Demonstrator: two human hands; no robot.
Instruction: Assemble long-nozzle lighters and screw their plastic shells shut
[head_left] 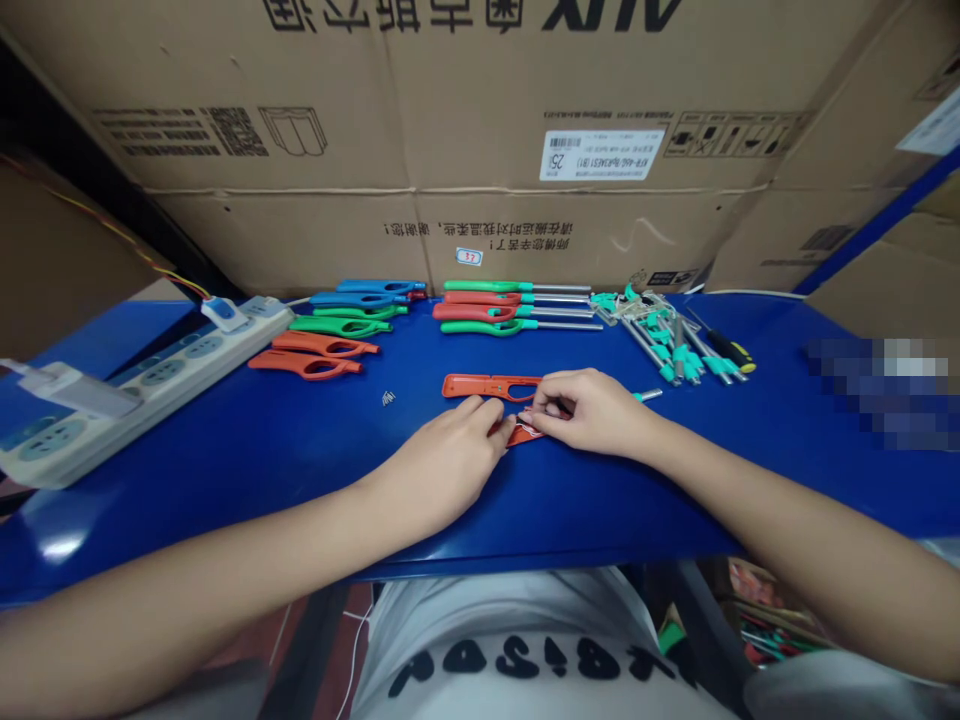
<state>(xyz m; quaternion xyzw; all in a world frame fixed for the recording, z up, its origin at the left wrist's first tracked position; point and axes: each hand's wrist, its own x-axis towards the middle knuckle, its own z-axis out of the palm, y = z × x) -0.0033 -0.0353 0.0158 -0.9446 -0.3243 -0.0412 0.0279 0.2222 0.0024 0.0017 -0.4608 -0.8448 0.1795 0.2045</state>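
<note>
The near orange shell point(523, 436) is held on the blue table point(480, 520) under the left hand point(457, 445), whose fingertips are pressed onto it. The right hand point(589, 412) is placed close beside, its fingers bent over the same shell; whether a small part is pinched there cannot be told. A white wire point(529, 430) is seen between both hands. Just behind, another orange shell half point(480, 386) is laid, partly covered by the right hand. Small metal pins point(388, 398) are gathered to the left.
</note>
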